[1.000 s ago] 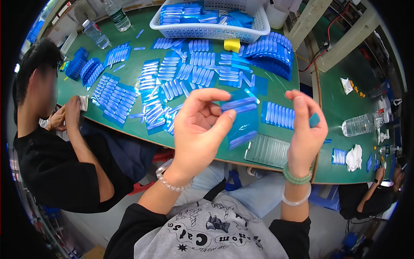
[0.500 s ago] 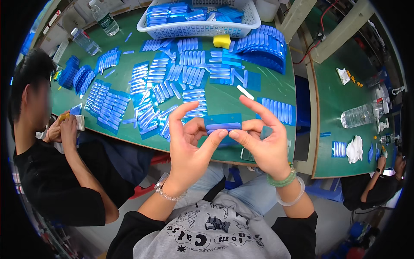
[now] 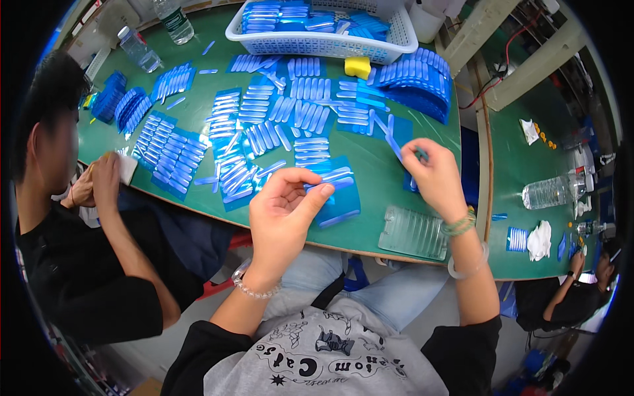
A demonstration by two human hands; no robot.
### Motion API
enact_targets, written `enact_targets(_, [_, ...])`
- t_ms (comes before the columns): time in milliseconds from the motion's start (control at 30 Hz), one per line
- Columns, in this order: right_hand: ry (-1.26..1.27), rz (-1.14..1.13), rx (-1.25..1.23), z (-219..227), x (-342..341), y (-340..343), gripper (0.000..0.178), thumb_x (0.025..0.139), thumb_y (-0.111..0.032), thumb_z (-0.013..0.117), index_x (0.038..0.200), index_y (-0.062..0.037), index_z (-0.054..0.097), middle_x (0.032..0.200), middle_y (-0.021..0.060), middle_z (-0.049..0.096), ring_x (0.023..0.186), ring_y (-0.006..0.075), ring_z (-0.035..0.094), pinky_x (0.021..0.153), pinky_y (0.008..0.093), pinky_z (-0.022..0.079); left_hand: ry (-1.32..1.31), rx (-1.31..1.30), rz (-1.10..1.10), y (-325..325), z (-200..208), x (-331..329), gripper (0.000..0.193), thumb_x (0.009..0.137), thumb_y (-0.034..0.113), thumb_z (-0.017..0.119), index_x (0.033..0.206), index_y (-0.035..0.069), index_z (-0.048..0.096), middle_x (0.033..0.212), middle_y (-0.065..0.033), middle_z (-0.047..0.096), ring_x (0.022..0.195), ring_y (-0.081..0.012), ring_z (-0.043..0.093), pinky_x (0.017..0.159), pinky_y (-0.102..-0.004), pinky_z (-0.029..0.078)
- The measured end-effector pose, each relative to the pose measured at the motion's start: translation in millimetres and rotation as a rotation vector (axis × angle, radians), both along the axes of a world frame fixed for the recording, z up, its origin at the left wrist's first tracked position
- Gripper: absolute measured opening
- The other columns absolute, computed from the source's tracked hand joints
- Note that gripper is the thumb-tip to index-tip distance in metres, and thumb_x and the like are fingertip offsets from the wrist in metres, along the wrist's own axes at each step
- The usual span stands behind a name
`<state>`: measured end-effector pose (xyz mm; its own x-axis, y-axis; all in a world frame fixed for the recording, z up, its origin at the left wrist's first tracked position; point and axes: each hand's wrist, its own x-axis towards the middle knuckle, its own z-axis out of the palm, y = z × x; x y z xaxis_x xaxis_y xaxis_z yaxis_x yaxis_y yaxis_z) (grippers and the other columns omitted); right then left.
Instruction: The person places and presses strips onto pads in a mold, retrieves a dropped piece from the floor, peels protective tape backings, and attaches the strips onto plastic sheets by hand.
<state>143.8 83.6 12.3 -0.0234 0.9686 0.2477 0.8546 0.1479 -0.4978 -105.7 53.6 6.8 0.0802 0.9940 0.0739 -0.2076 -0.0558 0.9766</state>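
Observation:
My left hand [image 3: 287, 208] pinches a blue film sheet [image 3: 340, 206] by its left edge, thumb against fingers. Glossy blue strips [image 3: 338, 178] lie across that sheet, one more along its lower end. To the right, my right hand [image 3: 432, 177] is closed above the table, with a small teal piece [image 3: 421, 154] tucked between its fingers. A narrow blue strip [image 3: 393, 146] reaches up to its fingertips; whether they grip it I cannot tell. Below that hand lies a clear ribbed plastic tray [image 3: 414, 232] at the table's front edge.
Many blue strip sheets [image 3: 254, 138] cover the green table. A white basket [image 3: 323, 47] of such sheets stands at the back, with a yellow sponge [image 3: 357, 67] before it. Bottles [image 3: 173, 23] stand back left. A co-worker [image 3: 99, 264] sits at left; another table is at right.
My hands have moved apart. The film sheet stays in my left hand, now lower and tilted; my right hand has let go of it and moved right, uncovering the clear tray.

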Motion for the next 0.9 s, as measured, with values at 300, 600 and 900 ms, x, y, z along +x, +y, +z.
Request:
enact_targets(300, [0.894, 0.174, -0.405, 47, -23, -56, 0.009, 0.093, -0.008, 0.061, 0.094, 0.0007, 0.061, 0.086, 0.0033, 0.065, 0.086, 0.0074, 0.059, 0.076, 0.0217, 0.046, -0.118, 0.010, -0.121, -8, 17, 13, 0.042, 0.084, -0.007, 0.067, 0.123, -0.004, 0.052, 0.114, -0.0120, 0.059, 0.096, -0.0160, 0.063, 0.083, -0.0279, 0.053])
enact_targets(600, [1.027, 0.101, -0.177, 45, -24, -64, 0.048, 0.085, -0.003, 0.071, 0.129, -0.0028, 0.052, 0.108, 0.0082, 0.064, 0.083, 0.0053, 0.058, 0.069, 0.0179, 0.043, -0.298, 0.001, -0.063, -12, 32, 26, 0.062, 0.083, -0.009, 0.064, 0.138, 0.002, 0.038, 0.116, -0.0131, 0.056, 0.111, -0.0188, 0.057, 0.091, -0.0325, 0.051])
enact_targets(900, [1.004, 0.209, -0.430, 65, -16, -66, 0.077, 0.078, 0.005, 0.074, 0.143, -0.0079, 0.036, 0.104, 0.0071, 0.066, 0.066, -0.0037, 0.037, 0.060, 0.0128, 0.034, -0.051, -0.152, -0.548, 6, 43, 0, 0.079, 0.079, -0.009, 0.069, 0.146, 0.007, 0.031, 0.111, -0.0113, 0.058, 0.100, -0.0148, 0.058, 0.082, -0.0268, 0.050])
